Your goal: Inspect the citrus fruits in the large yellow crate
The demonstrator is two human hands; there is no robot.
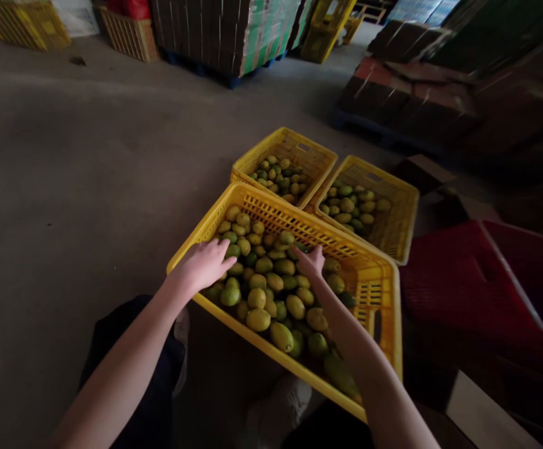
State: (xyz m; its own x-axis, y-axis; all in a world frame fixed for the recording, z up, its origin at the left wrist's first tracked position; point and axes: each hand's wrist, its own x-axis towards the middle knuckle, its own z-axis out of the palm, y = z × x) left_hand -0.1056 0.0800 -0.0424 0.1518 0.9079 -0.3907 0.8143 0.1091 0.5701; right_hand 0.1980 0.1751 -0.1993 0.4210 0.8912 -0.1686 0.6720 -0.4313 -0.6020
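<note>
A large yellow plastic crate (281, 368) in front of me holds many green and yellow lemons (257, 298), lying loose. On its left side, my left hand (210, 262) is over the fruit with fingers apart, the fingertips near a few green lemons. My right hand (311, 262) reaches in towards the far wall of the crate. Its thumb side points left, beside a greenish lemon (286, 237); the other fingers are partly hidden, and a gap shows between them and the thumb. I see no lemon held in either hand.
Behind the crate stand two more yellow crates, a left one (281, 134) and a right one (405, 215), both with lemons. A red bin (454, 274) is at the right, above a cardboard flap (487, 411). Stacked boxes (379, 87) and a wrapped pallet load (206, 31) stand farther back.
</note>
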